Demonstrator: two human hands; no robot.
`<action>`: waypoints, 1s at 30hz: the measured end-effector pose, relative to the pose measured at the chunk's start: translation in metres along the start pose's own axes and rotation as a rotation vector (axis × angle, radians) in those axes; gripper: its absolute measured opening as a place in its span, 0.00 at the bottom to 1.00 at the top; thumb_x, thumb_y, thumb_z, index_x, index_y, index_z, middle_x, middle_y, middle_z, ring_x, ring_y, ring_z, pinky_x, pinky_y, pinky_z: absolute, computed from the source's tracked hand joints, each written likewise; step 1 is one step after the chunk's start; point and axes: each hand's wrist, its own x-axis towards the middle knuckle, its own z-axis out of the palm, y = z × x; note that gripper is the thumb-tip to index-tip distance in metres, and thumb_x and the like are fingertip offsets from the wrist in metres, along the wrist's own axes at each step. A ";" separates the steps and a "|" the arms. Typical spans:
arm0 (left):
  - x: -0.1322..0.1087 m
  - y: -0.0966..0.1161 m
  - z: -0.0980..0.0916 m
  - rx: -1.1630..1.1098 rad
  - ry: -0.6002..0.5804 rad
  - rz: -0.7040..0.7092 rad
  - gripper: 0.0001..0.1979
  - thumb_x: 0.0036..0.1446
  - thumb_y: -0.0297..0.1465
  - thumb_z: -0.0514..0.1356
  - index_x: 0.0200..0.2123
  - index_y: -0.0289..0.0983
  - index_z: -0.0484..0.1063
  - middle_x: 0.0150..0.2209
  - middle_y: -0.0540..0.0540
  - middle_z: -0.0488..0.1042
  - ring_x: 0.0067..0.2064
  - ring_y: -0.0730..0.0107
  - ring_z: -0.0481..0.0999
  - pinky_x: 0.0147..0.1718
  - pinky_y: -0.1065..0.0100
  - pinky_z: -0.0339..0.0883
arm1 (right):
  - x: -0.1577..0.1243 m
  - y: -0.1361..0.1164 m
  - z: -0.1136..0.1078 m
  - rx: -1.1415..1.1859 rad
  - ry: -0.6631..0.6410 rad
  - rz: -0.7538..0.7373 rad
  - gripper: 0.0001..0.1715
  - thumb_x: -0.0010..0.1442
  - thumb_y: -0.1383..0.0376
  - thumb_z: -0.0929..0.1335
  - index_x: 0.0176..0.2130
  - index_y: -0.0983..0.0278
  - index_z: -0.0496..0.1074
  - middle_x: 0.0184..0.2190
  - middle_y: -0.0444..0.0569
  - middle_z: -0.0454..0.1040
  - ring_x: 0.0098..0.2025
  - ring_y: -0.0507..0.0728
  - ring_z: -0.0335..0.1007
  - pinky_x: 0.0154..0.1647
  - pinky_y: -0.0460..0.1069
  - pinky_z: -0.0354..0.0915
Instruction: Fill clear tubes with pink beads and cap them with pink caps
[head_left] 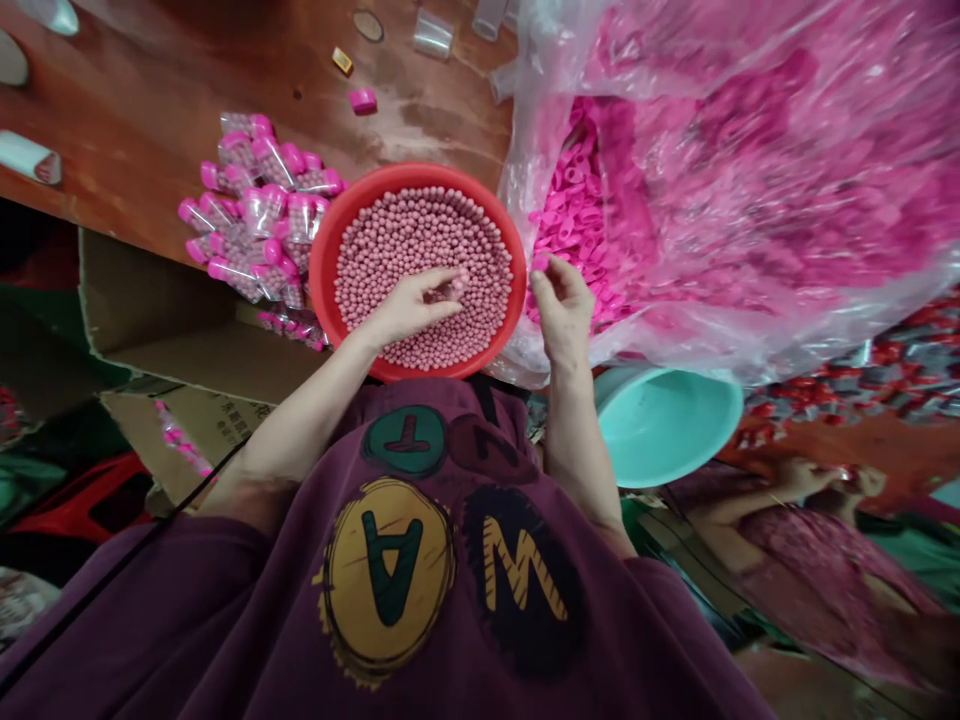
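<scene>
My left hand is over the red basin, which holds many pink beads. Its fingers are curled round something small and clear with pink in it, partly hidden. Just right of the basin's rim, my right hand pinches a small bright pink piece. Beside that hand, loose bright pink pieces lie in a large clear plastic bag. Left of the basin is a pile of small clear containers with pink caps, filled with beads.
An open cardboard box stands at the table's left edge. A turquoise basin is right of my right forearm. Clear cups and a pink piece lie at the back. Another person's hands are at the right.
</scene>
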 end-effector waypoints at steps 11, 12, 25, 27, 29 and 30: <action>-0.018 0.012 0.006 -0.483 -0.119 -0.172 0.20 0.72 0.43 0.67 0.60 0.37 0.80 0.44 0.41 0.86 0.42 0.65 0.87 0.45 0.64 0.82 | -0.010 -0.071 0.031 0.009 -0.283 -0.139 0.35 0.74 0.37 0.70 0.67 0.53 0.79 0.63 0.51 0.84 0.65 0.64 0.81 0.73 0.71 0.76; -0.018 0.012 0.006 -0.490 -0.116 -0.184 0.19 0.73 0.42 0.66 0.60 0.37 0.81 0.44 0.41 0.86 0.41 0.66 0.86 0.45 0.63 0.83 | -0.010 -0.076 0.032 -0.013 -0.306 -0.164 0.33 0.75 0.38 0.69 0.66 0.53 0.79 0.63 0.50 0.83 0.66 0.64 0.80 0.75 0.71 0.75; -0.020 0.009 -0.002 -0.430 -0.049 -0.217 0.16 0.75 0.41 0.61 0.51 0.37 0.83 0.40 0.40 0.82 0.38 0.63 0.82 0.38 0.60 0.80 | -0.014 -0.090 0.035 -0.537 -0.395 -0.360 0.25 0.80 0.55 0.63 0.65 0.57 0.80 0.57 0.58 0.82 0.64 0.71 0.78 0.71 0.77 0.72; -0.021 0.006 0.001 -0.448 -0.033 -0.223 0.15 0.75 0.41 0.63 0.52 0.37 0.84 0.42 0.41 0.83 0.37 0.65 0.82 0.39 0.61 0.81 | -0.015 -0.087 0.037 -0.463 -0.334 -0.351 0.26 0.80 0.52 0.64 0.65 0.56 0.80 0.57 0.56 0.82 0.62 0.69 0.79 0.70 0.74 0.74; -0.022 0.004 0.006 -0.467 -0.002 -0.214 0.14 0.74 0.41 0.65 0.52 0.39 0.83 0.43 0.42 0.84 0.37 0.67 0.82 0.40 0.62 0.80 | -0.019 -0.086 0.042 -0.310 -0.317 -0.326 0.25 0.79 0.48 0.66 0.64 0.55 0.81 0.55 0.53 0.84 0.59 0.66 0.81 0.68 0.70 0.78; -0.022 0.004 0.009 -0.478 0.016 -0.204 0.14 0.74 0.42 0.66 0.52 0.39 0.83 0.43 0.43 0.84 0.37 0.68 0.83 0.40 0.64 0.80 | -0.021 -0.087 0.046 -0.240 -0.316 -0.306 0.25 0.78 0.46 0.67 0.62 0.54 0.82 0.55 0.52 0.85 0.58 0.64 0.82 0.67 0.68 0.79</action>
